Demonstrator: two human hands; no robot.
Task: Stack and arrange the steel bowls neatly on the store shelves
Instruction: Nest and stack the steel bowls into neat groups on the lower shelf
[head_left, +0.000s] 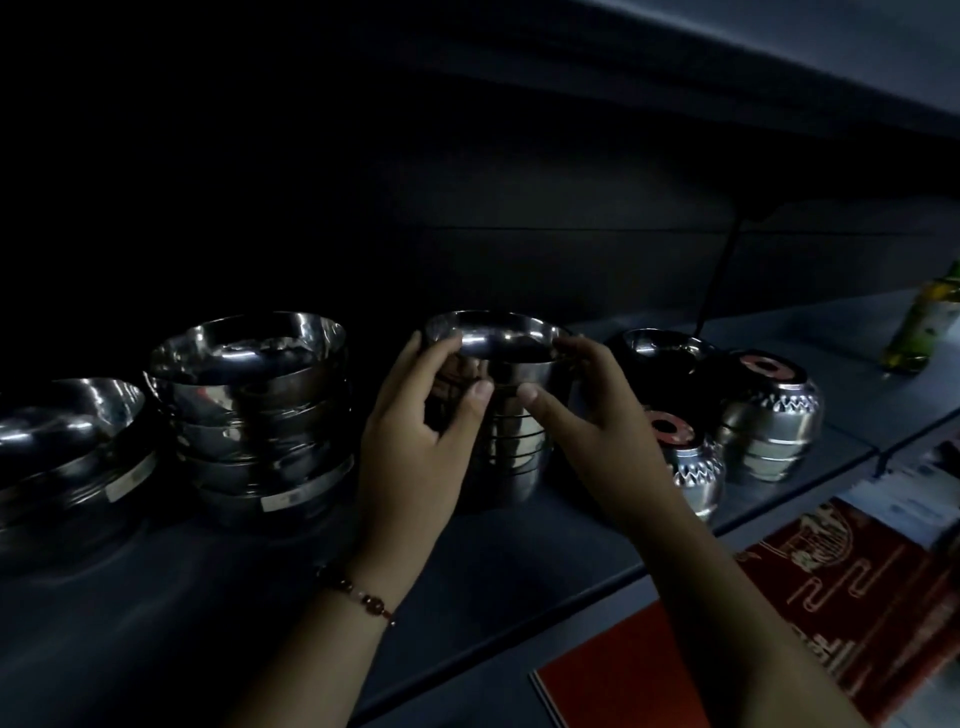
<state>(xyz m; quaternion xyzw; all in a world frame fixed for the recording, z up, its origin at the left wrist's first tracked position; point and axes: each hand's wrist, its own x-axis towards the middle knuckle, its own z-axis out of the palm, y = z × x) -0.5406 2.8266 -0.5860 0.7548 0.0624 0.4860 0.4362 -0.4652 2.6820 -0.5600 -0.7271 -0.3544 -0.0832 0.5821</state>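
Top steel bowl (498, 353) on stack, gripped between left hand (421, 441), right hand (597, 431)

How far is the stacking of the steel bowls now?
Done: a wide bowl stack stands on the shelf. In hand: left hand and right hand grip the top bowl of the middle stack. Left: upturned patterned bowls and one loose bowl.

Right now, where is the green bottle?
In the head view, the green bottle stands at the far right of the shelf, beyond the upturned patterned bowls and away from both hands.
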